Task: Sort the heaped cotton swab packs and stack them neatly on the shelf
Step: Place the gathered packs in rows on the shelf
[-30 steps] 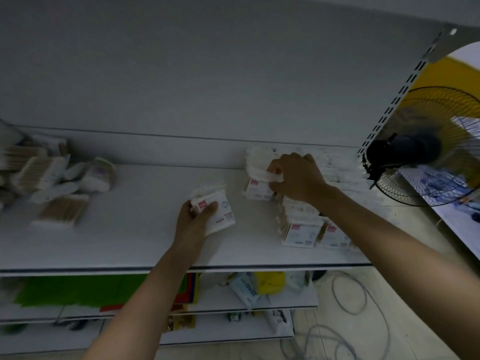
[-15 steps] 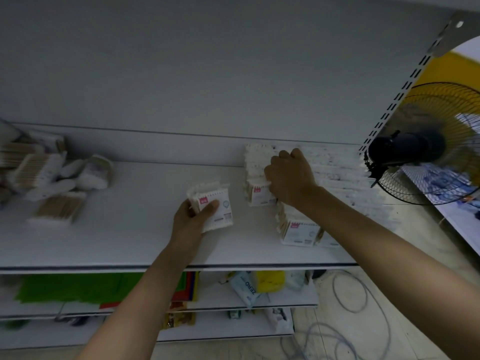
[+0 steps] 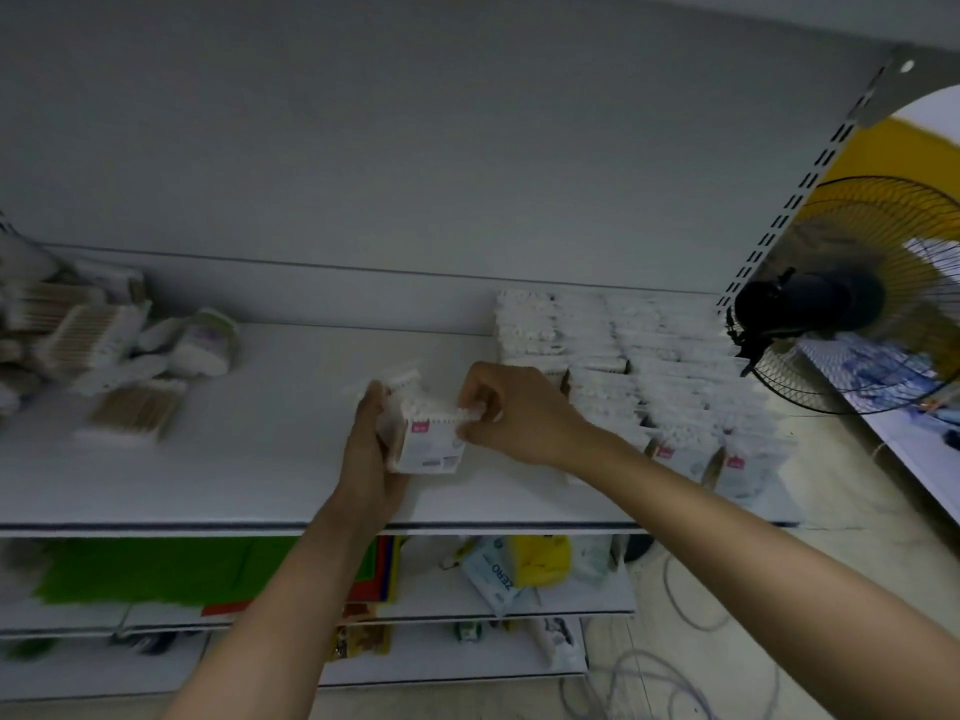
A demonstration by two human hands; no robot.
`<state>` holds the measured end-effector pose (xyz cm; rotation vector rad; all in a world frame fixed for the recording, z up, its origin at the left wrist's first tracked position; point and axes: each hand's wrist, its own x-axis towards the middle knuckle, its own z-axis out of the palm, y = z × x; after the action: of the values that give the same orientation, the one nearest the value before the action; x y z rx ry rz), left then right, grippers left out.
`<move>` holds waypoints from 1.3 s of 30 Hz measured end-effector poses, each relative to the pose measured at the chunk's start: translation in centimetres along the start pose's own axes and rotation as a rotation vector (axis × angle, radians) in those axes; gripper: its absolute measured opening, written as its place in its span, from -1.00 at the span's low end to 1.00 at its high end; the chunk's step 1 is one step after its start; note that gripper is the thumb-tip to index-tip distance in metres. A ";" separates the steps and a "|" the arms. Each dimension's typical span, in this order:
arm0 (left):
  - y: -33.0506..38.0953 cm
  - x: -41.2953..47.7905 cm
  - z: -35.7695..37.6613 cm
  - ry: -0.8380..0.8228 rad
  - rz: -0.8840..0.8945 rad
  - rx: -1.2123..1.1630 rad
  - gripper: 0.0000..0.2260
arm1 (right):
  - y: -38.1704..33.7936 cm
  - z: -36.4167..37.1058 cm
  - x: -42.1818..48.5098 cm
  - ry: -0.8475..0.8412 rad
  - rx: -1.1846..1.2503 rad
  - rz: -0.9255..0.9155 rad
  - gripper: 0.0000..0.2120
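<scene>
One swab pack (image 3: 432, 452) — left hand (image 3: 366, 459) clasps its side, right hand (image 3: 519, 418) pinches its top.

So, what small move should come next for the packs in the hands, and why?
Probably carry the packs right to the neat rows: both the left hand and the right hand grip them at the middle of the shelf, apart from the rows.

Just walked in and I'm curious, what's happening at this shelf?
A person is sorting cotton swab packs. The left hand grips a small bundle of white packs over the middle of the shelf, while the right hand pinches its top edge. Neat rows of stacked packs stand at the right end. A loose heap of wooden-stick swab packs lies at the left, not yet sorted.
</scene>
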<state>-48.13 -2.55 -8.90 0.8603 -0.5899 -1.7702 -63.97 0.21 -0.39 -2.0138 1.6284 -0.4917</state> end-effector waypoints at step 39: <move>-5.8 -0.3 5.5 0.042 0.419 1.026 -0.78 | 8.7 5.5 -12.0 0.829 -0.080 0.079 -0.81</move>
<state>-55.79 -0.35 -9.66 1.3109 -1.5798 -0.9969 -70.40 11.39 -9.61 -1.8937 2.1926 -1.3814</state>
